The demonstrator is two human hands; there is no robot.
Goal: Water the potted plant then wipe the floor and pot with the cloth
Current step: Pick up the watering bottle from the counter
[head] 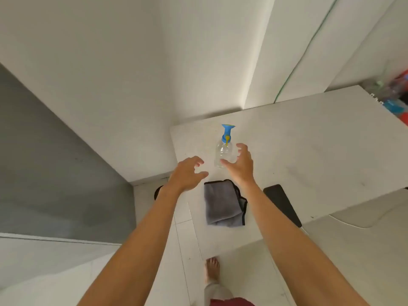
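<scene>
A clear plastic bottle (223,151) with a blue and yellow watering spout stands upright on the white table (309,140), near its left end. My right hand (240,164) is open just to the right of the bottle, fingers curled toward it, thumb crossing its lower part. My left hand (187,173) is open too, a little left of the bottle and apart from it. A folded grey cloth (223,204) with black trim lies on the table's near edge, below my hands. A dark round rim (157,192) shows on the floor under my left wrist; no plant is visible.
A black phone (281,203) lies on the table right of the cloth. White walls meet in a corner behind the table. Colourful clutter (393,96) sits at the far right. My bare foot (212,270) stands on the white tiled floor.
</scene>
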